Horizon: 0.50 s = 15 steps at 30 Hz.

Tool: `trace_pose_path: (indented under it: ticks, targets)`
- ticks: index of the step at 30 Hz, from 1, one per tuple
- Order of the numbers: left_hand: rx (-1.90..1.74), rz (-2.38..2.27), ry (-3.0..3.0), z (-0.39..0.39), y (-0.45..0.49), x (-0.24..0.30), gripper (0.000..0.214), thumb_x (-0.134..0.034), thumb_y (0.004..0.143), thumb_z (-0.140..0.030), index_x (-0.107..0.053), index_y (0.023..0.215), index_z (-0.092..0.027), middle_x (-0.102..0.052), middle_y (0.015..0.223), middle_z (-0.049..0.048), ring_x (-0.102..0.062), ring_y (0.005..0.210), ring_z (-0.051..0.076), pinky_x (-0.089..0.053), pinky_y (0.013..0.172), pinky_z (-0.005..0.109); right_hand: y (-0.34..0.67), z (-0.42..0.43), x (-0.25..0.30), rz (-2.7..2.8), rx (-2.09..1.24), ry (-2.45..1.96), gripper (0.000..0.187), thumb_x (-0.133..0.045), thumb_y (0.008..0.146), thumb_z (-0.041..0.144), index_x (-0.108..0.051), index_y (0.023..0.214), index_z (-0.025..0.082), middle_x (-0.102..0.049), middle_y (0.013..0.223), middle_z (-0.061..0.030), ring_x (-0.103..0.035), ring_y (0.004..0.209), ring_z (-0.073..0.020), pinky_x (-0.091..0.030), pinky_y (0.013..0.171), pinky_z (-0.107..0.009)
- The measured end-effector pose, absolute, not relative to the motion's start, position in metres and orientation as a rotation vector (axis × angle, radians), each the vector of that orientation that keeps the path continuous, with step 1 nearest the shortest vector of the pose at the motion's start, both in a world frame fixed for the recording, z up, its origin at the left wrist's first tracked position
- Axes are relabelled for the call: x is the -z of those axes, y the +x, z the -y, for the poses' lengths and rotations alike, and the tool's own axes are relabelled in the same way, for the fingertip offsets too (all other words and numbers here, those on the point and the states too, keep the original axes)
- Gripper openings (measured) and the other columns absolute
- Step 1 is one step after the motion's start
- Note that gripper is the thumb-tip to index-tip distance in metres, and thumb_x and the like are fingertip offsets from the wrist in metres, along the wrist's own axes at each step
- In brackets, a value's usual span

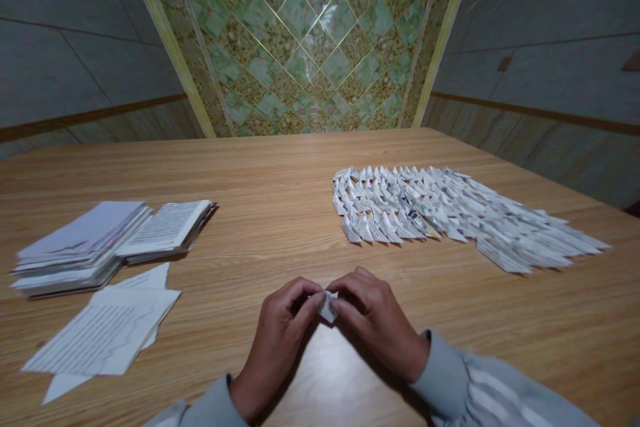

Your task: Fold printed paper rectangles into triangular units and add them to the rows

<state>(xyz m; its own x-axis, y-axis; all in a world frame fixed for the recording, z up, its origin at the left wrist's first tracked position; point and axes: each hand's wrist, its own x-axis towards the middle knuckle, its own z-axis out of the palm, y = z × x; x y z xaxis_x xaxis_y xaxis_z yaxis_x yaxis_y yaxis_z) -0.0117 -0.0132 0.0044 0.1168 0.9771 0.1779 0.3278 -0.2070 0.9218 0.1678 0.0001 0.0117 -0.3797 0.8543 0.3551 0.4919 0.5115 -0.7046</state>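
Note:
A small folded piece of paper (328, 309) is held between my two hands, just above the front middle of the table. My left hand (286, 321) pinches its left side between thumb and fingers. On the other side, my right hand (376, 315) grips it with thumb and forefinger. Only the lower, pointed part of the paper shows; the fingertips cover the rest. Beyond my right hand, many folded paper boats (385, 197) stand in close rows, their pointed tops up.
At the left lie a thick stack of paper (83, 247), a smaller stack of printed pages (167, 230) and loose printed sheets (107, 323). All rest on a wood-grain table (250, 193). A green diamond-tiled wall (310, 33) rises behind it.

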Motion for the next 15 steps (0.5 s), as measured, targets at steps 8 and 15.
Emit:
trace_pose_path:
  ticks: [8, 15]
  targets:
    - [-1.182, -1.249, 1.653, 0.009, -0.013, -0.006, 0.021, -0.061, 0.088, -0.032, -0.069, 0.074, -0.018, -0.067, 0.068, 0.0012, -0.057, 0.060, 0.015, -0.044, 0.056, 0.024, 0.148, 0.016, -0.024, 2.112, -0.272, -1.337, 0.005, -0.069, 0.089, 0.016, -0.065, 0.086, 0.019, -0.069, 0.080, -0.0042, -0.055, 0.075, -0.0203, -0.032, 0.066, -0.031]
    - [-1.219, -1.271, 1.662, 0.009, -0.019, -0.003, 0.020, -0.063, 0.087, -0.033, -0.070, 0.078, -0.016, -0.066, 0.068, 0.0013, -0.055, 0.058, 0.014, -0.044, 0.054, 0.023, 0.135, 0.025, -0.028, 2.069, -0.125, -1.407, 0.015, -0.060, 0.096, 0.023, -0.061, 0.081, 0.019, -0.069, 0.078, -0.0040, -0.054, 0.075, -0.0208, -0.029, 0.068, -0.034]
